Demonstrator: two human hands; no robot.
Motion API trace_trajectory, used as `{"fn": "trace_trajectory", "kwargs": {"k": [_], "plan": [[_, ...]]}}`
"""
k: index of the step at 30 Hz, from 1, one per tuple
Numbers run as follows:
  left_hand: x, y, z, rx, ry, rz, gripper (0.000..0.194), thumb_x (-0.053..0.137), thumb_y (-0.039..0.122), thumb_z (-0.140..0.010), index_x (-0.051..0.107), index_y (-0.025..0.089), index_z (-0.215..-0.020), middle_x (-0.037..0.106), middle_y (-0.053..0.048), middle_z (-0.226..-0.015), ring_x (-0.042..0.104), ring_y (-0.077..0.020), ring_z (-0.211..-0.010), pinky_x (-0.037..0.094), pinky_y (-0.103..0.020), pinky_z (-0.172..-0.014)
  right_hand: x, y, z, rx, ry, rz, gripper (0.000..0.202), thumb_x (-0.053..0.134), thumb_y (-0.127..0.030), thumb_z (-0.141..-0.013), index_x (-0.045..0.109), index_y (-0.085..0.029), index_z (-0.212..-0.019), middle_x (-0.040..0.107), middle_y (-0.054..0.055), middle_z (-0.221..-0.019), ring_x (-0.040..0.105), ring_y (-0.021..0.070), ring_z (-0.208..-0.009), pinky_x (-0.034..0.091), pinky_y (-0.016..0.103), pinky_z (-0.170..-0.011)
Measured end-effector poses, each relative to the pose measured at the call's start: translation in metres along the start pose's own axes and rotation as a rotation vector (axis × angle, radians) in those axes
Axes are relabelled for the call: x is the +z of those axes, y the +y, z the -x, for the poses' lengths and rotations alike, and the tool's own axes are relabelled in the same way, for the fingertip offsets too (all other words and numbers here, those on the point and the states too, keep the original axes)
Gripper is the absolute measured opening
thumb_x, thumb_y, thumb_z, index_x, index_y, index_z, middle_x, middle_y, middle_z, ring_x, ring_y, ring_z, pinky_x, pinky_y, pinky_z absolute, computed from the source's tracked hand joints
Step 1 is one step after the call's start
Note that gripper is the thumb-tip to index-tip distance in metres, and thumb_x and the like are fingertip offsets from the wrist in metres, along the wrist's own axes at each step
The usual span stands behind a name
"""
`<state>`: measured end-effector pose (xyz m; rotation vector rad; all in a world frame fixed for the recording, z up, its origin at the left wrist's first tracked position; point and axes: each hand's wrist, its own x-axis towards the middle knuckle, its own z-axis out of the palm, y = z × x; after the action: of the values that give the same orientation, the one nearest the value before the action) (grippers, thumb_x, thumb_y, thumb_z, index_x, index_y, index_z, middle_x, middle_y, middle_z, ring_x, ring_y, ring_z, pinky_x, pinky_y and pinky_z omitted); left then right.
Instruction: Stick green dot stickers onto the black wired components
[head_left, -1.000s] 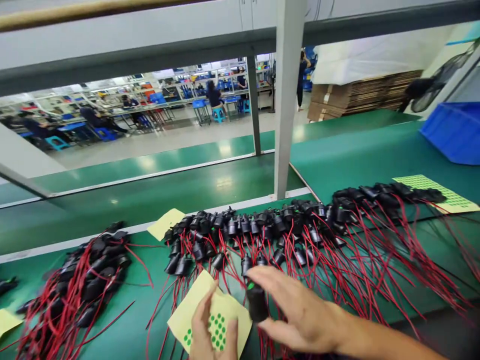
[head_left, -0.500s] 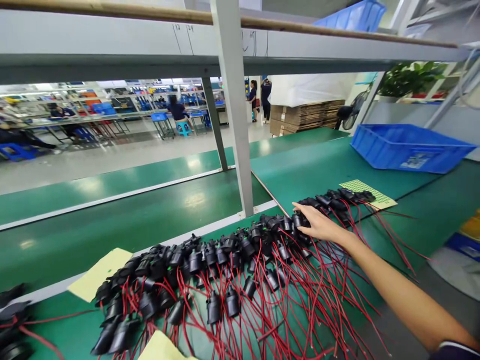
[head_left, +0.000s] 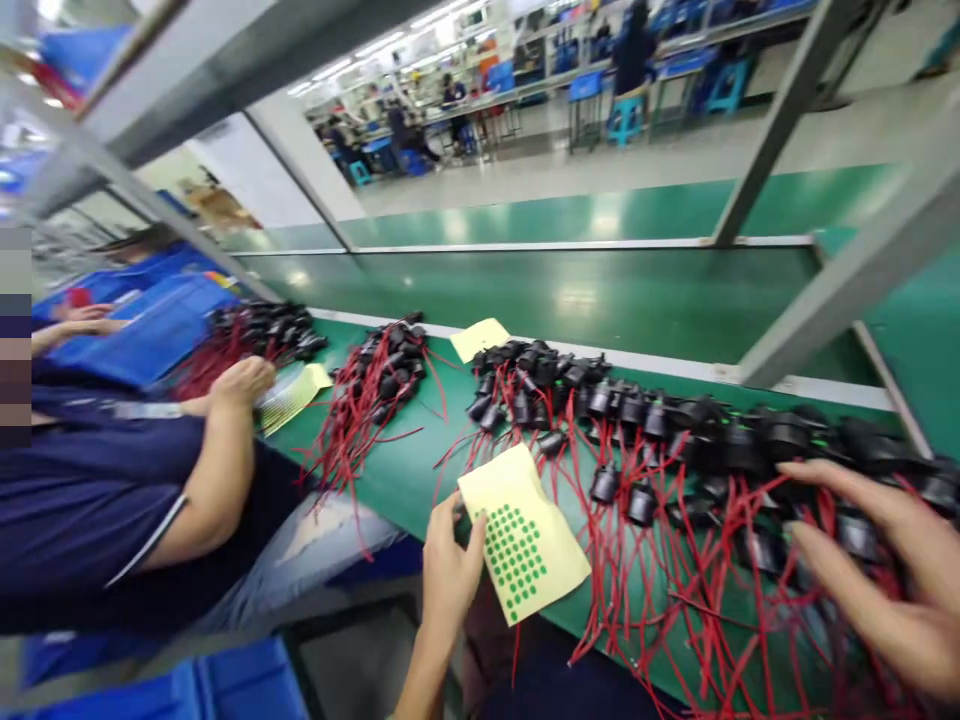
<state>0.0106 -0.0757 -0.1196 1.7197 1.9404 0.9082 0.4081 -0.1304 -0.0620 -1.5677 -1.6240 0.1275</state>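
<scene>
Left hand (head_left: 450, 560) pinches a yellow sticker sheet (head_left: 523, 532) at the tabletop (head_left: 390, 470) edge; right hand (head_left: 885, 580), fingers spread, rests on black connectors (head_left: 705, 430). Tangled red wires (head_left: 675, 560) could likely snag and drag neighbours off.

— What's the left hand (head_left: 448, 562) on?
— It pinches the near edge of a yellow sheet (head_left: 523, 532) of green dot stickers, lying on the green table (head_left: 390, 470) at about six o'clock.
— And the right hand (head_left: 885, 570)?
— At four o'clock, fingers spread over black plugs (head_left: 675, 420) with red wires (head_left: 675, 580), touching them.
— Anyone else?
— A co-worker's hand (head_left: 241, 381) at nine o'clock rests by another sheet (head_left: 292, 392) and a second pile of plugs (head_left: 382, 365).
</scene>
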Motion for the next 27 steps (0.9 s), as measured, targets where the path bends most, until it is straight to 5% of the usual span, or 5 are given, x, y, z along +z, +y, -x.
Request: {"fn": "trace_trajectory", "kwargs": {"k": [2,5,9,18,27], "plan": [[0.001,0.004,0.0,-0.044,-0.011,0.03,0.041,0.058,0.04,-0.086,0.059,0.015,-0.119,0.066,-0.013,-0.108,0.065,-0.0268,-0.095,0.053,-0.044,-0.087,0.045,-0.042,-0.005,-0.195,-0.165,-0.044,0.045,0.061,-0.038,-0.09,0.057,-0.028,-0.134,0.069,0.009,-0.121,0.068,0.0286,-0.106,0.055,0.046,-0.093],[0.001,0.005,0.004,-0.097,-0.003,0.079,0.044,0.061,0.039,-0.084,0.057,0.016,-0.121,0.067,-0.012,-0.105,0.064,-0.0232,-0.085,0.054,-0.041,-0.081,0.106,-0.088,-0.012,-0.333,-0.355,-0.127,0.038,0.053,-0.027,-0.094,0.056,-0.023,-0.132,0.072,0.008,-0.115,0.07,0.0228,-0.102,0.06,0.041,-0.086],[-0.002,0.0,0.014,-0.144,-0.017,0.152,0.044,0.063,0.035,-0.082,0.056,0.016,-0.122,0.068,-0.008,-0.099,0.062,-0.0167,-0.07,0.055,-0.034,-0.073,0.16,-0.11,-0.012,-0.372,-0.469,-0.161,0.035,0.051,-0.025,-0.093,0.058,-0.021,-0.128,0.072,0.009,-0.114,0.069,0.0217,-0.104,0.059,0.04,-0.088],[0.004,0.007,0.017,-0.246,-0.077,0.388,0.044,0.065,0.021,-0.077,0.057,0.019,-0.12,0.068,-0.001,-0.085,0.055,-0.014,-0.065,0.047,-0.028,-0.067,0.205,-0.122,-0.004,-0.306,-0.568,-0.166,0.022,0.051,-0.02,-0.095,0.06,-0.015,-0.115,0.07,0.01,-0.107,0.068,0.0216,-0.1,0.058,0.041,-0.085],[0.017,0.012,0.01,-0.271,-0.119,0.575,0.045,0.066,0.016,-0.075,0.056,0.019,-0.119,0.068,0.0,-0.082,0.053,-0.0113,-0.062,0.045,-0.025,-0.064,0.219,-0.115,0.004,-0.25,-0.509,-0.204,0.023,0.057,-0.029,-0.097,0.06,-0.016,-0.116,0.067,0.005,-0.108,0.066,0.0189,-0.098,0.057,0.04,-0.085]]}}
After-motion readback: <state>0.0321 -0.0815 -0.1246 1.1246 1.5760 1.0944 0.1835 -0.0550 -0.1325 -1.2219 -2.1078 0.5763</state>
